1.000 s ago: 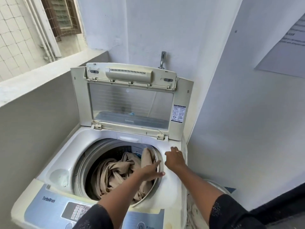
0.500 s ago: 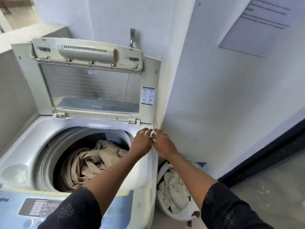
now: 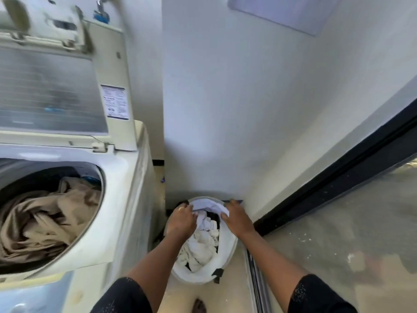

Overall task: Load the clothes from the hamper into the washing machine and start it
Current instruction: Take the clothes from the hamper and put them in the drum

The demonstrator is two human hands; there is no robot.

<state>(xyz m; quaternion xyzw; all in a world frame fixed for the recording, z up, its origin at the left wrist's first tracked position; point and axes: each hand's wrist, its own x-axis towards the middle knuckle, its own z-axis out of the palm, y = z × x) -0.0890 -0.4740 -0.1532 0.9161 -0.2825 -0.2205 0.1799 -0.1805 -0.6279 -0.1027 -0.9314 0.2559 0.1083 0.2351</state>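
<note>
A white round hamper [image 3: 226,249] stands on the floor to the right of the top-loading washing machine [image 3: 126,199]. White clothes [image 3: 200,245] fill it. Both hands are down in its far end. My left hand [image 3: 181,222] and my right hand [image 3: 237,219] each grip an edge of a white garment [image 3: 208,206] at the top of the pile. The machine's lid [image 3: 52,86] stands up, and beige cloth [image 3: 42,218] lies in the drum.
The white wall [image 3: 248,109] is right behind the hamper. A dark door frame [image 3: 338,186] with a floor track runs along the right. The machine's control panel [image 3: 33,297] is at the lower left. A bare foot [image 3: 199,306] shows at the bottom.
Both hands left the machine's right rim and dropped into the hamper, taking hold of a white garment. The view swung right and down.
</note>
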